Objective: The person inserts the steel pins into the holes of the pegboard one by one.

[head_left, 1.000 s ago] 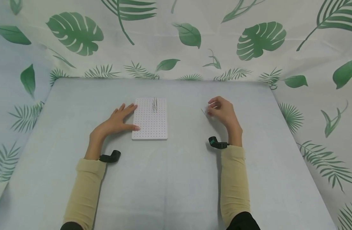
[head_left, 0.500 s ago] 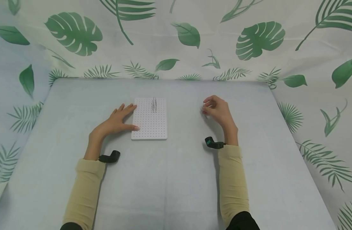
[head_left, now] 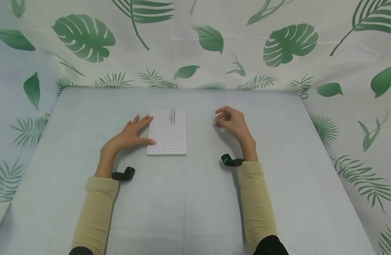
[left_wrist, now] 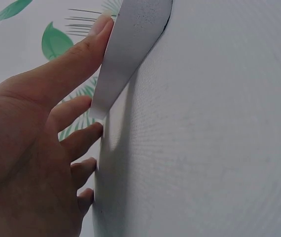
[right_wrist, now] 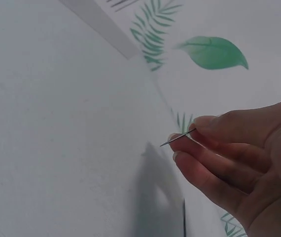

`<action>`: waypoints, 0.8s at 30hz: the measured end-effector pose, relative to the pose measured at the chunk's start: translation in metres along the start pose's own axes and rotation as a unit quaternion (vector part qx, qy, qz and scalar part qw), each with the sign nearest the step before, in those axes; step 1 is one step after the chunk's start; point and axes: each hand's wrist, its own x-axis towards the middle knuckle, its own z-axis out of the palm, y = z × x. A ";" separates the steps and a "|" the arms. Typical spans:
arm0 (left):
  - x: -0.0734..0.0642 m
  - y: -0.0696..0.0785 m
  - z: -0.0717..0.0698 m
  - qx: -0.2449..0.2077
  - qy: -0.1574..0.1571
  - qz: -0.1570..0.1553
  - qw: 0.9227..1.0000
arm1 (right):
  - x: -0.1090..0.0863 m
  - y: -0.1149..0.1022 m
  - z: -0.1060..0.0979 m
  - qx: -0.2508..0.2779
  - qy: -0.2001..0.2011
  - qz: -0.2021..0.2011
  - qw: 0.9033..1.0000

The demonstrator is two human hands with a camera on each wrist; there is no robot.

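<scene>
A white pegboard [head_left: 167, 136] with rows of small holes lies left of centre in the head view. Several thin dark needles [head_left: 172, 117] stand in its far part. My left hand [head_left: 128, 136] rests along its left side, fingers spread and fairly straight; the thumb lies on the board's edge, as the left wrist view shows at the board's side [left_wrist: 125, 54]. My right hand [head_left: 232, 122] is to the right of the board, above the table. In the right wrist view its thumb and fingertips pinch a thin pointed metal needle [right_wrist: 178, 137].
A white cloth covers the table [head_left: 195, 198]. A thin dark line [right_wrist: 184, 217], perhaps another needle, shows below my right hand. Leaf-printed cloth [head_left: 243, 42] hangs behind and at the sides. Each wrist carries a black camera [head_left: 232, 160].
My right hand has moved left toward the board, still pinching the needle. A thin dark line seen beside it earlier is now hidden in the head view. My left hand stays put.
</scene>
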 end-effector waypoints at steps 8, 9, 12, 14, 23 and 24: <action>0.000 -0.001 0.000 -0.001 -0.001 0.002 1.000 | 0.002 -0.005 0.013 0.019 -0.006 -0.022 1.000; 0.000 -0.001 0.000 0.000 -0.001 0.002 1.000 | 0.003 -0.006 0.015 0.023 -0.007 -0.024 0.999; 0.001 -0.001 0.000 0.000 -0.003 0.002 1.000 | 0.004 -0.008 0.020 0.037 -0.010 -0.030 0.999; 0.000 -0.001 0.000 0.000 -0.003 0.001 1.000 | 0.006 -0.010 0.022 0.047 -0.009 -0.036 0.998; 0.000 -0.001 -0.001 -0.001 -0.004 -0.002 1.000 | 0.011 -0.025 0.029 0.082 -0.033 -0.050 0.995; 0.000 -0.001 -0.001 -0.001 -0.004 -0.002 1.000 | 0.012 -0.026 0.030 0.083 -0.034 -0.049 0.995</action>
